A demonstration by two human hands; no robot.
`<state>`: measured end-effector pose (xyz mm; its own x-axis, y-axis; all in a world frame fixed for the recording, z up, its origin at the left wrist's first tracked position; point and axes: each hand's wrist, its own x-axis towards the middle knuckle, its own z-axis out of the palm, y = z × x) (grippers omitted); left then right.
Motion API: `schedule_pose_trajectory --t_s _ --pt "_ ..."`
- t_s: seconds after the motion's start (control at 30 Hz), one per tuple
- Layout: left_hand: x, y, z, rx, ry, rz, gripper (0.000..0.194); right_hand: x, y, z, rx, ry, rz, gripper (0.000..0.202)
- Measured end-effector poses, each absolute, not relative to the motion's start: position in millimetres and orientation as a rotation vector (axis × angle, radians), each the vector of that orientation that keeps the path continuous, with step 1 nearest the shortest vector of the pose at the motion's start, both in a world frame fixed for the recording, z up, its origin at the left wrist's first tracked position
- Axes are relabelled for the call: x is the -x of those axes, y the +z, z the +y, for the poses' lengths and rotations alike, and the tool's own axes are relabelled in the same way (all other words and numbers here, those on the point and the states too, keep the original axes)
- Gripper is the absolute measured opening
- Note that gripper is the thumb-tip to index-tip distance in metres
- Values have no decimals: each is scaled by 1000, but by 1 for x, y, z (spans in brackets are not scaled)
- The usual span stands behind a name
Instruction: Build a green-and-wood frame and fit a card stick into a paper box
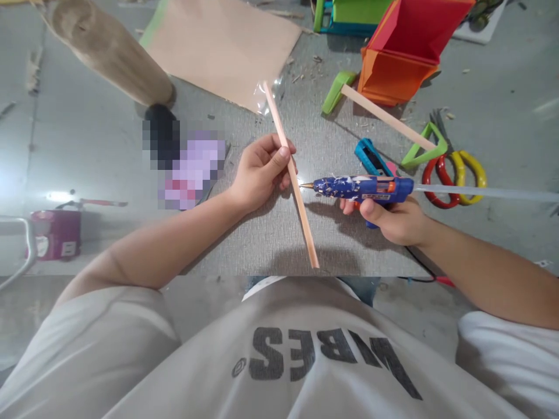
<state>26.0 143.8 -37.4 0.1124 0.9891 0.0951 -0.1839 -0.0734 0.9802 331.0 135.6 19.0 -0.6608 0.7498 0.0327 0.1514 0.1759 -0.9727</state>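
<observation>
Between thumb and fingers, my left hand (265, 170) pinches a thin wooden strip (302, 208), which slants from upper left to lower right above the grey table. My right hand (395, 220) is wrapped round a blue hot glue gun (349, 187) with white flecks on its barrel. Its metal nozzle points left and ends at or very near the strip's edge; I cannot tell whether they touch. A long translucent glue stick (484, 192) sticks out of the gun's back. Beyond the gun lies a blue utility knife (371, 156), partly covered by it.
Scissors (454, 177) with red and yellow handles lie at right, beside a wooden strip (388, 118) with green folded triangles at its ends. Orange and red folded-paper boxes (393, 70) stand behind. A tan sheet (227, 52), a wooden cylinder (113, 52) and a blurred purple item (194, 166) are left.
</observation>
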Motion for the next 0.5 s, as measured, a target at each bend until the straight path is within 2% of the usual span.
schedule_pose_trajectory --t_s 0.17,0.5 --pt "-26 -43 146 -1242 1273 927 58 -329 19 136 753 1448 -1982 56" --pt "-27 -51 148 -1292 1310 944 59 -330 24 137 739 1444 -2048 55"
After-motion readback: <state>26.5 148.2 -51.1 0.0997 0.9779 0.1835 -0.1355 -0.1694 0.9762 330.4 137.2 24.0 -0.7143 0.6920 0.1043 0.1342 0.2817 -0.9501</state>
